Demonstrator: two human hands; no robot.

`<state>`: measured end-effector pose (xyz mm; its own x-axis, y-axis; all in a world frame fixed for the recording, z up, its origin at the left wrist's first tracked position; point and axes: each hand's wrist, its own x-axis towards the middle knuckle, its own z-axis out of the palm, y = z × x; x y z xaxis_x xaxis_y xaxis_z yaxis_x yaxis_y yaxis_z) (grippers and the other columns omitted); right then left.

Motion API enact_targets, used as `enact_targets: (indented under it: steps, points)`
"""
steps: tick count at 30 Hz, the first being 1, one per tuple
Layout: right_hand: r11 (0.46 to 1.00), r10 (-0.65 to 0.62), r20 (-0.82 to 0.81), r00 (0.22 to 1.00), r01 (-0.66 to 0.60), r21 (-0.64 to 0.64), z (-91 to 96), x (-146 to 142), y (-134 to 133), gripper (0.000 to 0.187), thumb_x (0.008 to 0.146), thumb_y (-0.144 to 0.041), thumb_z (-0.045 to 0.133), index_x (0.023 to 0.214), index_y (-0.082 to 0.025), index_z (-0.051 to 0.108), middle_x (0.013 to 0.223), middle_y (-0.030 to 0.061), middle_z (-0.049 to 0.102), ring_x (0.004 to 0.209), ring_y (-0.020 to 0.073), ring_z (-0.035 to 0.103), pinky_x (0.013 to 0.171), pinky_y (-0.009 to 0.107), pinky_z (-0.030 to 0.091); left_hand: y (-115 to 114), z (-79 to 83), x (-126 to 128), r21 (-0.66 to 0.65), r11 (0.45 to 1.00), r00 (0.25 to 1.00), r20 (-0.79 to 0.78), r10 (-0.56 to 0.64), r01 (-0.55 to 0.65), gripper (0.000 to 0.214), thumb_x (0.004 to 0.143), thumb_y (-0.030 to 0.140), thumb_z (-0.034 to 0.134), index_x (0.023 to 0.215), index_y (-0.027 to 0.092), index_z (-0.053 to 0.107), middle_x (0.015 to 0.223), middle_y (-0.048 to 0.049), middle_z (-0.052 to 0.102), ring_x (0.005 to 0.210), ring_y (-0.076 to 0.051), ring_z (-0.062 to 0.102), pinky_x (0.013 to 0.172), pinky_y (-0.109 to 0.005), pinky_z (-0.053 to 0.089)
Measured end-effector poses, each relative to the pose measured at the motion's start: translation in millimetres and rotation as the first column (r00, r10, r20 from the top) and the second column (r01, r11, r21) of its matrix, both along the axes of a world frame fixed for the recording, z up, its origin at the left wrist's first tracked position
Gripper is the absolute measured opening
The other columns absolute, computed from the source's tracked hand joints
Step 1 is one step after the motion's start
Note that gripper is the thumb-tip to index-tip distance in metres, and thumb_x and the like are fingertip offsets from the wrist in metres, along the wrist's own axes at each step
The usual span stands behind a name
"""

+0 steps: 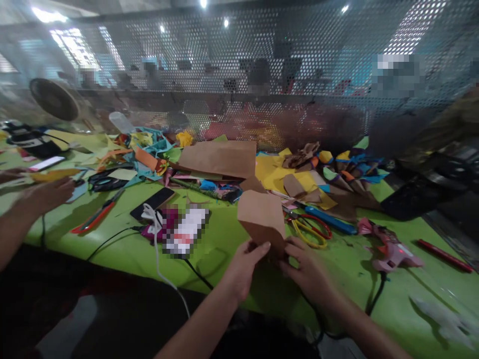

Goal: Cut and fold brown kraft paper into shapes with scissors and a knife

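Note:
A piece of brown paper [262,209], bent over into a curve, stands between my two hands above the green table. My left hand [245,264] pinches its lower left edge, with the thumb on the near side. On the lower right edge, the fingers of my right hand [303,262] are closed round the paper. Just beyond my right hand lie scissors with yellow handles [309,237] and a blue cutter knife [331,220]. Left of my hands rests a phone with a lit screen [189,229].
Scraps of coloured paper [149,149] and a large brown sheet [220,157] lie along the back by a perforated metal screen [239,65]. A pink glue gun [396,254] and a red pen [445,255] are at right. Another person's hand [48,194] holds yellow paper at left.

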<state>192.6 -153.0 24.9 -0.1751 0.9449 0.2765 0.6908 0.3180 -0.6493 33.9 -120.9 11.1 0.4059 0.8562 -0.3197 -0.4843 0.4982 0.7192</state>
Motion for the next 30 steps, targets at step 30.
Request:
enact_targets:
  steps: [30]
  points:
    - [0.912,-0.309,-0.762,0.57,-0.05,-0.408,-6.4,0,19,0.047,0.06,-0.033,0.084,0.1,-0.02,0.062,0.103,0.0078,0.075,0.097,0.0288,0.069,0.09,0.042,0.052,22,-5.5,22,-0.03,0.978,0.977,0.062,0.206,-0.204,0.032,0.067,0.032,0.082,0.089,0.011,0.073,0.083,-0.0105,0.076,0.077,-0.021,0.071,0.071,-0.029,0.054]
